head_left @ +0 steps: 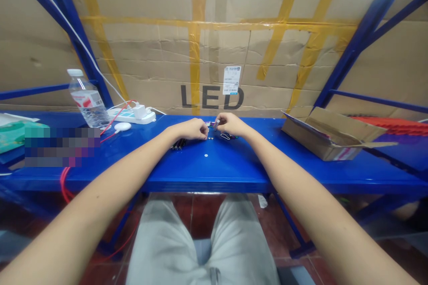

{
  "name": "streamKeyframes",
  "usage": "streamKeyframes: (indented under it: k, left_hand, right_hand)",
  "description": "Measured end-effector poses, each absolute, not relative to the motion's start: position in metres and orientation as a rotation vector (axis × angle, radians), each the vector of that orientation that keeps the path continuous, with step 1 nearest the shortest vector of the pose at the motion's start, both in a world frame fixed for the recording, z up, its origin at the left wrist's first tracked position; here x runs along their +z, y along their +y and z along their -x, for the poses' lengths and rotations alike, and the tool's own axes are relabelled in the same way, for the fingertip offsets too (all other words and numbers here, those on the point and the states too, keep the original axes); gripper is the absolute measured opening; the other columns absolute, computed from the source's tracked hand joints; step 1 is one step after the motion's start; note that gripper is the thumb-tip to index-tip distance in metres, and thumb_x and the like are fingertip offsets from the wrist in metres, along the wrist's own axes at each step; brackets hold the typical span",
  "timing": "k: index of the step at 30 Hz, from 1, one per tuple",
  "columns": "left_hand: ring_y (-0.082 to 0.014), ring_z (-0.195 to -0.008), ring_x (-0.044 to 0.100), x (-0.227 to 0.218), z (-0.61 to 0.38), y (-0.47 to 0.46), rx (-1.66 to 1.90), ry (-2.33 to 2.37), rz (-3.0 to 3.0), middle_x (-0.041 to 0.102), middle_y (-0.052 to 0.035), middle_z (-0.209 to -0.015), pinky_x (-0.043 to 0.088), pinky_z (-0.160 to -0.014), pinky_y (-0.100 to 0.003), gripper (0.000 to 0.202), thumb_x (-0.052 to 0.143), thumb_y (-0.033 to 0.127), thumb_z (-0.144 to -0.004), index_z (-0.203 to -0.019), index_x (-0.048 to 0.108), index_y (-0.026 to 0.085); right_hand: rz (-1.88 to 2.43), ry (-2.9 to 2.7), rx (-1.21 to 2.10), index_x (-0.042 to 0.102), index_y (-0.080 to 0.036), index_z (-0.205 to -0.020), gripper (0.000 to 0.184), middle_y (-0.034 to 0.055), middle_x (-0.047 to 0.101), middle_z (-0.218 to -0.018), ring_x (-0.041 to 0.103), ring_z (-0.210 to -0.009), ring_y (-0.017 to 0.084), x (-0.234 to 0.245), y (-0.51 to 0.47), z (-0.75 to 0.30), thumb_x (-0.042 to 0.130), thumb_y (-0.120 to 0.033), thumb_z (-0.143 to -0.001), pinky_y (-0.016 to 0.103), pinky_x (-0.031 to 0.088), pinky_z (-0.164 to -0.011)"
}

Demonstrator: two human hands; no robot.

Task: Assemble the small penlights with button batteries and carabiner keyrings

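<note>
Above the table [205,171], your right hand [232,124] pinches a silvery piece [217,122], your left hand [194,129] curls apart, holding I cannot tell what, and small parts [210,138] loose between them suggest unfinished work.

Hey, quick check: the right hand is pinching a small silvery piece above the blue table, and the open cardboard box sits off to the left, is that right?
Not quite: the open cardboard box sits off to the right, as the head view shows. The right hand is indeed pinching a small silvery piece above the blue table.
</note>
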State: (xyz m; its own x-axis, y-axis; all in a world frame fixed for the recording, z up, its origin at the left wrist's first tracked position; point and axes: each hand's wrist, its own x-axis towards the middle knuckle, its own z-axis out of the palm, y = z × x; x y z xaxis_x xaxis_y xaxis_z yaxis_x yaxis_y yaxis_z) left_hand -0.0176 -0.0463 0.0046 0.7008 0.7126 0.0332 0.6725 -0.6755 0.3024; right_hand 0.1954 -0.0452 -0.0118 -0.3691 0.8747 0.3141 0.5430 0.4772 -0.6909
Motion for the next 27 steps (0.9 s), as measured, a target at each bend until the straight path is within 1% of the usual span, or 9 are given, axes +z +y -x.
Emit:
streamKeyframes:
  k: [6, 11, 17, 19, 22, 24, 27]
  left_hand:
    - [-0.0146, -0.068, 0.061, 0.004, 0.019, -0.045, 0.261, 1.077, -2.607, 0.071, -0.0012, -0.078, 0.041, -0.061, -0.024, 0.014, 0.064, 0.024, -0.070, -0.082, 0.071, 0.018]
    - [-0.0155, -0.072, 0.063, 0.006, 0.018, -0.047, 0.227, 1.035, -2.646, 0.072, -0.0018, -0.078, 0.042, -0.064, -0.024, 0.013, 0.066, 0.027, -0.072, -0.078, 0.073, 0.018]
    - [-0.0141, -0.067, 0.062, 0.004, 0.019, -0.048, 0.296, 1.005, -2.658, 0.072, -0.0006, -0.076, 0.042, -0.061, -0.024, 0.013, 0.066, 0.021, -0.072, -0.082, 0.073, 0.018]
    - [-0.0139, -0.067, 0.062, 0.004, 0.019, -0.048, 0.447, 0.976, -2.675, 0.072, -0.0007, -0.076, 0.043, -0.063, -0.024, 0.014, 0.064, 0.018, -0.072, -0.084, 0.073, 0.018]
    - [-0.0138, -0.072, 0.063, 0.005, 0.017, -0.046, 0.880, 0.922, -2.704, 0.072, -0.0023, -0.080, 0.045, -0.068, -0.025, 0.013, 0.063, 0.016, -0.076, -0.085, 0.073, 0.017]
    - [-0.0139, -0.074, 0.062, 0.006, 0.015, -0.045, 1.105, 0.857, -2.718, 0.072, -0.0031, -0.081, 0.046, -0.070, -0.026, 0.011, 0.063, 0.017, -0.079, -0.084, 0.073, 0.017]
    - [-0.0142, -0.076, 0.062, 0.005, 0.011, -0.044, 1.169, 0.740, -2.789, 0.071, -0.0034, -0.082, 0.046, -0.072, -0.027, 0.010, 0.064, 0.017, -0.081, -0.085, 0.073, 0.017]
  right_hand:
    - [1.202, -2.130, 0.613, 0.059, -0.017, -0.075, 0.017, -0.0003, 0.067, -0.069, 0.059, -0.066, 0.015, -0.012, -0.049, -0.195, 0.061, -0.005, -0.063, 0.024, 0.044, -0.060]
    - [1.190, -2.143, 0.657, 0.059, -0.017, -0.075, 0.017, 0.0005, 0.069, -0.072, 0.061, -0.068, 0.014, -0.012, -0.050, -0.194, 0.061, -0.004, -0.064, 0.024, 0.045, -0.063]
    - [1.137, -2.169, 0.656, 0.060, -0.017, -0.075, 0.016, -0.0001, 0.068, -0.072, 0.060, -0.069, 0.014, -0.013, -0.049, -0.195, 0.060, -0.005, -0.065, 0.025, 0.046, -0.065]
    - [1.104, -2.187, 0.629, 0.061, -0.017, -0.076, 0.016, -0.0005, 0.068, -0.073, 0.060, -0.070, 0.014, -0.015, -0.047, -0.196, 0.061, -0.006, -0.065, 0.025, 0.046, -0.066]
    - [1.054, -2.184, 0.603, 0.064, -0.017, -0.080, 0.017, 0.0001, 0.069, -0.076, 0.061, -0.073, 0.015, -0.018, -0.043, -0.196, 0.061, -0.008, -0.066, 0.025, 0.047, -0.068]
    - [1.024, -2.155, 0.597, 0.065, -0.016, -0.083, 0.019, 0.0009, 0.069, -0.078, 0.062, -0.074, 0.015, -0.019, -0.040, -0.196, 0.061, -0.008, -0.067, 0.026, 0.047, -0.069]
    - [0.986, -2.120, 0.552, 0.067, -0.016, -0.084, 0.019, 0.0018, 0.069, -0.077, 0.062, -0.075, 0.016, -0.020, -0.038, -0.197, 0.061, -0.009, -0.067, 0.027, 0.047, -0.069]
